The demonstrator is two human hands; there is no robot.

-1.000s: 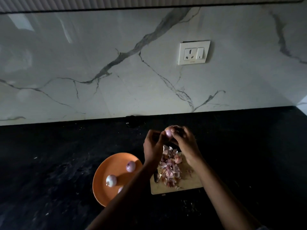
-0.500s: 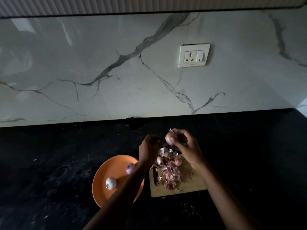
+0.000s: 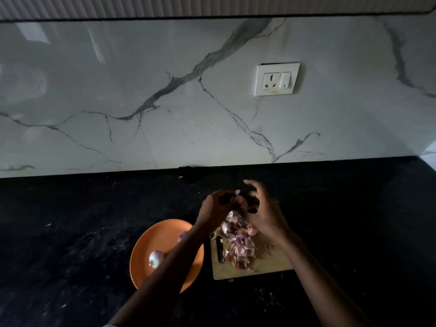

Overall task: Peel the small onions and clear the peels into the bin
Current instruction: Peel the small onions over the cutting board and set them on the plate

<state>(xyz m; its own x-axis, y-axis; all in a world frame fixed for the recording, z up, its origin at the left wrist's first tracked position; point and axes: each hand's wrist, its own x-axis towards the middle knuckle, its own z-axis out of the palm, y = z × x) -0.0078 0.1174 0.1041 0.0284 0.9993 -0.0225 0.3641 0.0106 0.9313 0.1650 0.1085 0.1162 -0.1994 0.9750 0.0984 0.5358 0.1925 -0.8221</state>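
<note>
While a heap of papery pink peels (image 3: 238, 246) lay uncleared on the pale wooden chopping board (image 3: 271, 265), the left hand (image 3: 215, 208) and right hand (image 3: 262, 212) both gripped a small pinkish onion (image 3: 239, 199) above it; two peeled onions sat on the round orange plate (image 3: 146, 274), no bin visible.

Far edge: I see the marble backsplash (image 3: 165, 128) closing off the far side, its socket (image 3: 276, 79) up on the wall, above hand height.
Left: wide dark countertop (image 3: 59, 232) with only specks on it, so I have room to sweep there.
Near centre: the orange plate (image 3: 151, 239) carrying a peeled onion (image 3: 155, 258), crossed by the left forearm.
Centre: the cutting board (image 3: 271, 265) just right of the plate, piled with peels (image 3: 238, 241); a dark knife (image 3: 220, 251) lies along its left edge.
Right: bare counter beyond the board, passable.
Near edge: both forearms block entry from the near side.
</note>
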